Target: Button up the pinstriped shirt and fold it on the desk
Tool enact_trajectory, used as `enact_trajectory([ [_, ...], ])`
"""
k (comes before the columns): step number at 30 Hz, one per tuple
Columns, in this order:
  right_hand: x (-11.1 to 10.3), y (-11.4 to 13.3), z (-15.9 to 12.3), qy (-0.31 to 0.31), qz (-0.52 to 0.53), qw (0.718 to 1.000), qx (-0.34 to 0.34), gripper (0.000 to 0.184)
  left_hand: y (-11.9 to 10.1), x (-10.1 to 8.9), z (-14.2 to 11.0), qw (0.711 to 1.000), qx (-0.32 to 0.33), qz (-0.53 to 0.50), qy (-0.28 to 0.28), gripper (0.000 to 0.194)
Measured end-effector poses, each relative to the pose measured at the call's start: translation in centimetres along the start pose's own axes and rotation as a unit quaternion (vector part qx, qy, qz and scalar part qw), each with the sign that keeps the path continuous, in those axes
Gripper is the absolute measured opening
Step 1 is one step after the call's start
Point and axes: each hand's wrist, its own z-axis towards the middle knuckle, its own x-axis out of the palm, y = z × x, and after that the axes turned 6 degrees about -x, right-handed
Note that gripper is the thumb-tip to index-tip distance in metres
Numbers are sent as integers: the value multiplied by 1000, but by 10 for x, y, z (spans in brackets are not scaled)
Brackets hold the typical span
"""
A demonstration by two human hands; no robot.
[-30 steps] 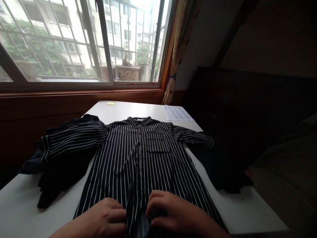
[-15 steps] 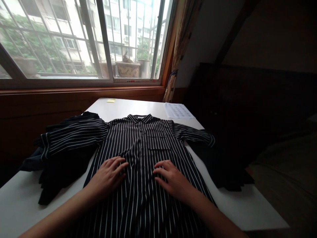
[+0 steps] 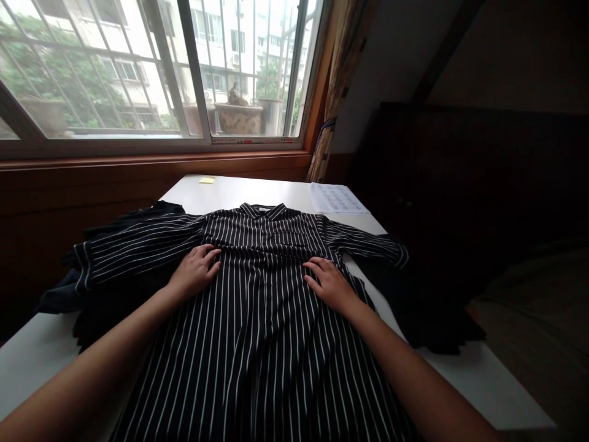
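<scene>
With left hand (image 3: 196, 270) and right hand (image 3: 330, 283) loosely spread, resting on striped shirt (image 3: 262, 344) laid across white surface (image 3: 230, 191); probably light, soft, easily creased, best gripped by both sides.

This looks like a room in a home. There's a curtain (image 3: 339, 77) by the big window (image 3: 194, 67), and pots (image 3: 238, 120) sit just outside it.

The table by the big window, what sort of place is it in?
Probably a room in a home: there's a curtain beside the window, pots outside it, and a striped shirt spread on the white table.
</scene>
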Motion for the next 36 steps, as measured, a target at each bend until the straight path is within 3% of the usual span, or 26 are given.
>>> enact_trajectory([
  [8, 10, -30, 35, -13, 15, 1000, -9, 38, 18, 24, 53, 1000, 12, -14, 3, 47],
  [14, 9, -36, 45, -16, 22, 999, -17, 35, 14, 21, 65, 998, 35, -47, -22, 40],
  [17, 2, -26, 39, -24, 27, 999, -26, 33, 0, 5, 55, 995, 60, -67, -43, 35],
  [19, -8, -10, 33, -47, 50, 997, -40, 30, -21, -15, 40, 990, 90, -91, -52, 28],
  [21, -19, 16, 24, -66, 105, 990, -69, 24, -51, -41, 18, 970, 172, -169, -44, 18],
  [24, -32, 61, 11, -6, 220, 961, -165, 20, -100, -79, -20, 907, 342, -238, 64, 13],
  [26, -36, 87, 5, 63, 271, 934, -223, 21, -123, -92, -41, 872, 418, -226, 121, 4],
  [29, -35, 109, 2, 139, 298, 910, -253, 27, -130, -88, -58, 872, 427, -200, 132, 4],
  [36, -39, 115, 10, 224, 272, 912, -212, 40, -94, -57, -64, 904, 343, -209, 149, 6],
])
